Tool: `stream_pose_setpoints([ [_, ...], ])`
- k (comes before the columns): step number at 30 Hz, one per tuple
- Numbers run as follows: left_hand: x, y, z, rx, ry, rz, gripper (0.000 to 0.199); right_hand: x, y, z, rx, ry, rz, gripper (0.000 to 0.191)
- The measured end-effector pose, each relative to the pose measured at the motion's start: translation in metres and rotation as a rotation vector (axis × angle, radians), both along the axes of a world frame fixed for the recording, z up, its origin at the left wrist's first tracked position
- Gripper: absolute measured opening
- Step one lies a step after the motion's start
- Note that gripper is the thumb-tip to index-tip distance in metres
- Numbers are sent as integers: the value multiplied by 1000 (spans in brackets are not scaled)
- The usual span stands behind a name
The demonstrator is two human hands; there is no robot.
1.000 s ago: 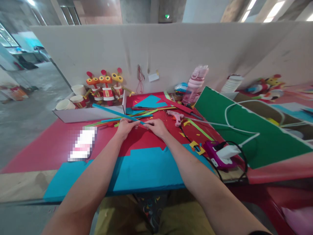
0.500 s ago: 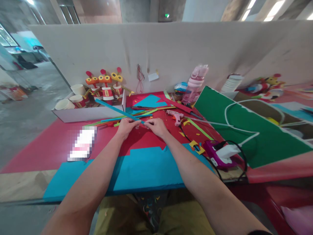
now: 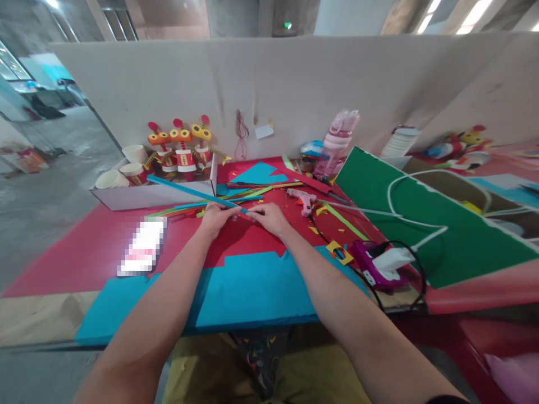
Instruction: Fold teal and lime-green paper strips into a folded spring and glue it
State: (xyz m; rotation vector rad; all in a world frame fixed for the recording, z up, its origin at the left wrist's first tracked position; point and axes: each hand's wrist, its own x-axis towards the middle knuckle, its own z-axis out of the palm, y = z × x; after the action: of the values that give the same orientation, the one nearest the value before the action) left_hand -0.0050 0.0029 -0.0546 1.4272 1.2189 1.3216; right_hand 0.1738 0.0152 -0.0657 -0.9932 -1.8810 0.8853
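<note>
A long narrow blue paper strip slants from upper left down to my fingers, above the red table cover. My left hand pinches it a short way from its lower right end. At that end, my right hand grips it between thumb and fingers. The fingertips of both hands nearly meet; what they do to the end is too small to make out. Behind the hands lie several loose coloured strips. Below my forearms a large blue sheet covers the table's front edge.
To the right rest a pink glue gun, a purple power strip and a green board. A pink bottle stands behind. Robot-like paper-cup figures and cups stand at the back left, near a pixelated bright rectangle.
The strip's far upper left end has swung left and slightly down. Both hands stay almost in place, still pinching it.
</note>
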Motion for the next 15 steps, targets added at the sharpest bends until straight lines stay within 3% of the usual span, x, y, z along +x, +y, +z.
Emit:
stream_pose_setpoints([
  [11,-2,4,-4,-3,26,7,28,0,-2,2,-22,-12,-10,23],
  [15,4,1,-5,-16,30,-42,29,-1,-3,3,38,-40,-39,21],
])
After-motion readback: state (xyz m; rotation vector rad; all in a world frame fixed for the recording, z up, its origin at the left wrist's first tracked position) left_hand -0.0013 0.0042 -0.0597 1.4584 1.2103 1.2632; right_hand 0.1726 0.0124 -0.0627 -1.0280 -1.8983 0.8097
